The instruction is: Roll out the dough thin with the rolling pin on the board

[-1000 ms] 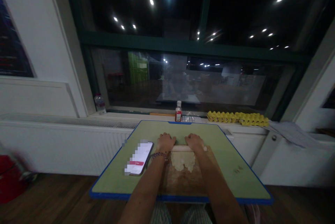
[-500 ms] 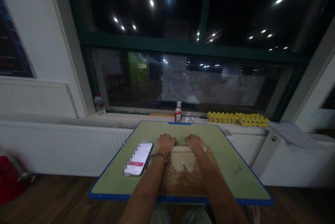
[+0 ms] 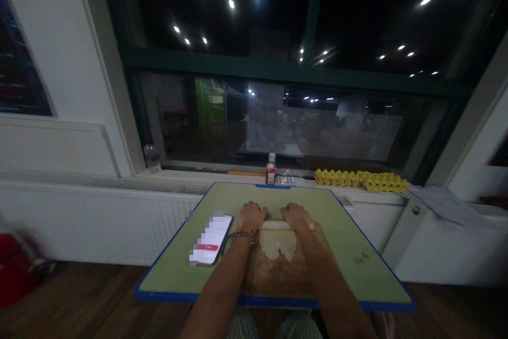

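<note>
A pale rolling pin [image 3: 274, 226] lies crosswise at the far end of a brown wooden board [image 3: 273, 278]. My left hand [image 3: 253, 216] is curled over its left end, with a beaded bracelet at the wrist. Over the right part of the pin my right hand [image 3: 296, 215] is closed, and the pin's tip sticks out past the wrist. The fingertips of both hands point away from me and are partly hidden. Under the pin and toward me spreads a thin sheet of dough [image 3: 278, 245] with a ragged near edge.
The board rests on a green table [image 3: 349, 254] with a blue rim. A phone [image 3: 212, 241] lies left of my left arm. On the sill behind stand a small red-labelled bottle [image 3: 271, 171], yellow egg cartons [image 3: 359, 179] and a clear water bottle [image 3: 152, 157].
Almost nothing differs. The whole view has shifted very slightly, while both hands, the rolling pin and the dough stay in place on the board.
</note>
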`<move>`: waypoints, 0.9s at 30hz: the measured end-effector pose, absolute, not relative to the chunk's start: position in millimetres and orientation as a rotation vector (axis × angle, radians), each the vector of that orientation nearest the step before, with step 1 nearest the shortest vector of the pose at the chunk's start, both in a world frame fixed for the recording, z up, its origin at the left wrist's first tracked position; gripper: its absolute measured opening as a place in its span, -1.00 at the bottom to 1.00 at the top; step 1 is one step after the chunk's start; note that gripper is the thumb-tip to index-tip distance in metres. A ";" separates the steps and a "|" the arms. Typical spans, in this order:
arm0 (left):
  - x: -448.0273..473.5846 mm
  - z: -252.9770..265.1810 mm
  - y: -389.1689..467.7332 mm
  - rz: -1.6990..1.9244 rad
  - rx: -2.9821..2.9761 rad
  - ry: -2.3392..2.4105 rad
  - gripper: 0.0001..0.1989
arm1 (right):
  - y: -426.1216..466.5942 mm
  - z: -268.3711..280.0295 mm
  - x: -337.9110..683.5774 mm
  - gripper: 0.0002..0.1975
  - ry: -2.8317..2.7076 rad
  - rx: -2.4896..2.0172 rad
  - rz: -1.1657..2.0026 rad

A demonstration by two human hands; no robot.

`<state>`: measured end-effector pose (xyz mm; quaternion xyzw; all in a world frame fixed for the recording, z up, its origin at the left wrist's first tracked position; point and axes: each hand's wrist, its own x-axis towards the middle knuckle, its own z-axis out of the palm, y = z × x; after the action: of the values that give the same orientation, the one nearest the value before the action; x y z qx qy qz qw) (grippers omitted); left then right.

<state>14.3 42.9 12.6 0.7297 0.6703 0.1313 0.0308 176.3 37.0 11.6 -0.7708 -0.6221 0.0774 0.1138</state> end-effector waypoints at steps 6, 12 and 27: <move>14.6 12.1 43.0 0.402 2.262 2.060 -0.56 | 37.6 10.2 176.8 -0.58 -1.828 -2.249 0.202; 14.6 13.6 42.2 0.399 2.254 2.059 -0.56 | 36.6 10.2 176.2 -0.58 -1.824 -2.241 0.183; 13.9 11.8 43.9 0.425 2.248 2.044 -0.54 | 37.1 11.0 176.1 -0.58 -1.826 -2.257 0.188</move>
<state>13.9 43.9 11.8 0.7321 0.6659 0.1386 0.0368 176.1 37.1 11.0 -0.7706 -0.6234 0.0643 0.1157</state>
